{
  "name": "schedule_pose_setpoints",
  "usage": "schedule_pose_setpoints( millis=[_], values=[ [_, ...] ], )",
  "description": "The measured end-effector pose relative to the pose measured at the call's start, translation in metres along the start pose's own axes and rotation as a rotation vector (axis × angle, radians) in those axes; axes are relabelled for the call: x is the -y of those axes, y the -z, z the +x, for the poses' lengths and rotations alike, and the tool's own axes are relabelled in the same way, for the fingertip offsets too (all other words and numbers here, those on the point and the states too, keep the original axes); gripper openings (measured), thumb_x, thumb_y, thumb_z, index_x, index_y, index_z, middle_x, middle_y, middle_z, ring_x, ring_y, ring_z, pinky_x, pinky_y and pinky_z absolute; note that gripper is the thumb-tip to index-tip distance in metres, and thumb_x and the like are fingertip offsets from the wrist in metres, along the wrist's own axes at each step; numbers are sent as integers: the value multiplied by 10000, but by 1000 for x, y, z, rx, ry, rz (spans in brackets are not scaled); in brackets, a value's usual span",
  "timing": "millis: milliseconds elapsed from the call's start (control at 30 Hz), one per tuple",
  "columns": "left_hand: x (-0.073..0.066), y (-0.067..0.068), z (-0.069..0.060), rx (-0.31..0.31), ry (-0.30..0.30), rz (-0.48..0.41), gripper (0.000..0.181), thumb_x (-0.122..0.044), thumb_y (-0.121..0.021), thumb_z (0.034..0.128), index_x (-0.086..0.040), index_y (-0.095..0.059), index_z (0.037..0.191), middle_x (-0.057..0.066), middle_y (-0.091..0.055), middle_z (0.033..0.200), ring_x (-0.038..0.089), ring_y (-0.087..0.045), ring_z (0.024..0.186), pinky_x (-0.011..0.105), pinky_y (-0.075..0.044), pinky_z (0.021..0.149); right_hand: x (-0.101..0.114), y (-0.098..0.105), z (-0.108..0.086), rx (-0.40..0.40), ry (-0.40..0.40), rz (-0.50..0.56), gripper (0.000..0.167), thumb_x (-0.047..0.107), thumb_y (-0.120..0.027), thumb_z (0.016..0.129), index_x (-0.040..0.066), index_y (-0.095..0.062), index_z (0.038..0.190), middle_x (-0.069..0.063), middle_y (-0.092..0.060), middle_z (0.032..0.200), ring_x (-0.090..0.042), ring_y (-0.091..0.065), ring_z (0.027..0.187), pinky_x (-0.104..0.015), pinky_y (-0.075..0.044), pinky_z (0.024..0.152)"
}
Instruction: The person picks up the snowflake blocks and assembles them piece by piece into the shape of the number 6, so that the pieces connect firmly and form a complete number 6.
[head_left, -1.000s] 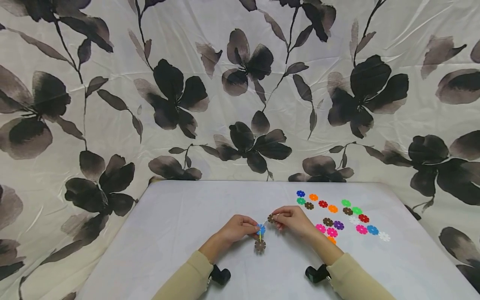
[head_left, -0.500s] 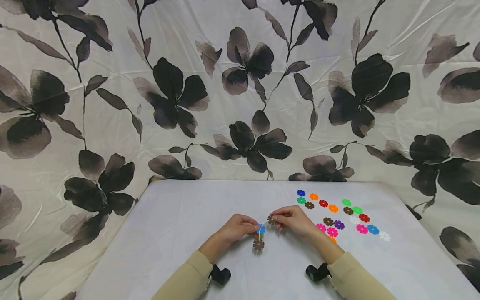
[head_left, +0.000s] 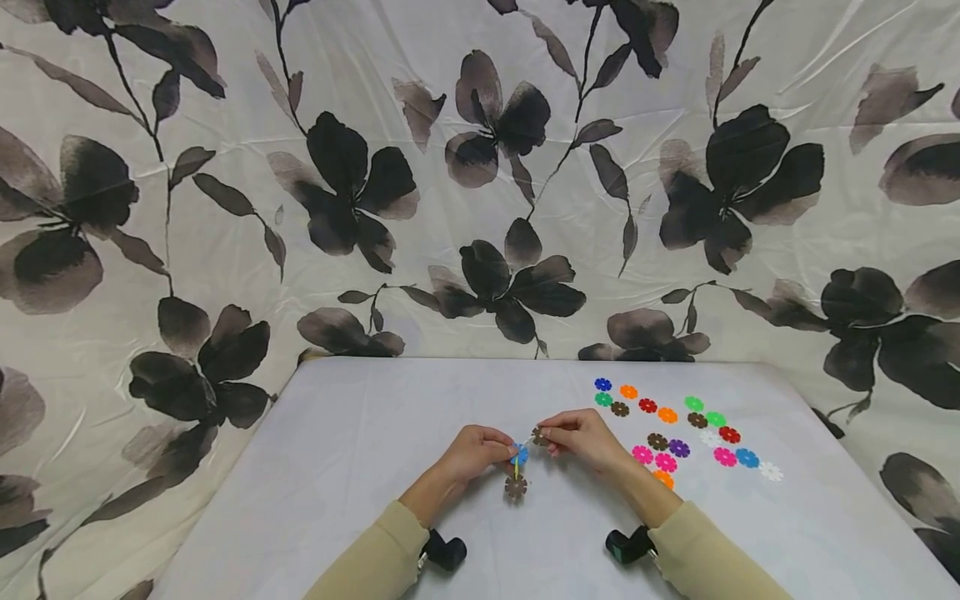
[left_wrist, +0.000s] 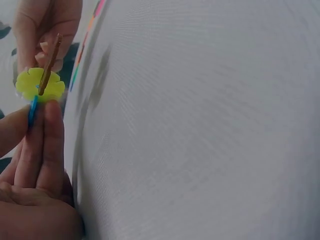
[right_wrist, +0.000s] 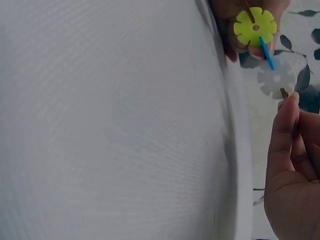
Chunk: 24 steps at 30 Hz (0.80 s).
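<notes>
Several notched, flower-shaped plastic discs are slotted into a chain held above the table between my hands. My left hand (head_left: pixel 471 456) pinches the blue disc (head_left: pixel 521 455) between thumb and fingers. Slotted to it is the yellow disc (right_wrist: pixel 244 31), seen nearly face-on in the right wrist view, and below that hangs a brown disc (head_left: pixel 515 488). On the other side, a clear whitish disc (right_wrist: pixel 270 78) joins the blue one. My right hand (head_left: pixel 587 438) pinches another brown disc (head_left: pixel 538 437) at the whitish disc's edge; fingertips hide most of it in the right wrist view.
Loose discs in many colours lie flat on the white table (head_left: pixel 337 467) to the right, among them a purple disc (head_left: pixel 678 448), a red disc (head_left: pixel 729 434) and a white disc (head_left: pixel 771 472). A floral cloth (head_left: pixel 420 208) hangs behind the table.
Both hands keep their grips on the chain. The lower brown disc has swung slightly left, and the right hand has shifted a little to the left.
</notes>
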<state>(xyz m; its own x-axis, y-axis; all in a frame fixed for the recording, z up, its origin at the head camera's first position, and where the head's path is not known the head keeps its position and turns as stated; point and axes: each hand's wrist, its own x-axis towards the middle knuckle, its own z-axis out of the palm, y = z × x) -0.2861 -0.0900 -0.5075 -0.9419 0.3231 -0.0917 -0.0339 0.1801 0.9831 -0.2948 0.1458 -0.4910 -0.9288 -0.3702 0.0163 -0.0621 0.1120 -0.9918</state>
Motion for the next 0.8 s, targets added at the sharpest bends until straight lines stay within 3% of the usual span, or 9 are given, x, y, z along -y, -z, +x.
schedule_pose_setpoints(
  millis=[233,533,633,800],
  values=[
    [2,2,0,0,10,-25,201,-89,-733,908,82,-725,1012,59,-756,781,115,-684,759,291,-437,842,0,2,6,44,-5,35,256,4,-653,980,-158,-674,1177,-109,-733,948,-92,-637,713,-241,-577,692],
    [0,2,-1,-29,15,-22,208,-89,-731,913,90,-722,1018,65,-754,791,116,-669,741,285,-455,787,0,3,7,69,-23,27,251,11,-650,984,-153,-679,1172,-118,-738,963,-94,-633,709,-237,-568,689],
    [-2,2,0,0,24,5,211,-113,-736,916,72,-731,1018,59,-757,798,105,-666,777,279,-439,799,0,4,7,63,-25,-5,246,21,-647,987,-139,-687,1170,-103,-736,960,-104,-626,705,-236,-556,685],
    [-5,4,-1,100,37,48,224,-138,-745,925,49,-720,1046,66,-774,855,93,-667,824,279,-414,808,-3,3,6,64,-34,-76,251,57,-632,1003,-109,-683,1185,-94,-736,958,-112,-600,713,-244,-533,678]
  ],
)
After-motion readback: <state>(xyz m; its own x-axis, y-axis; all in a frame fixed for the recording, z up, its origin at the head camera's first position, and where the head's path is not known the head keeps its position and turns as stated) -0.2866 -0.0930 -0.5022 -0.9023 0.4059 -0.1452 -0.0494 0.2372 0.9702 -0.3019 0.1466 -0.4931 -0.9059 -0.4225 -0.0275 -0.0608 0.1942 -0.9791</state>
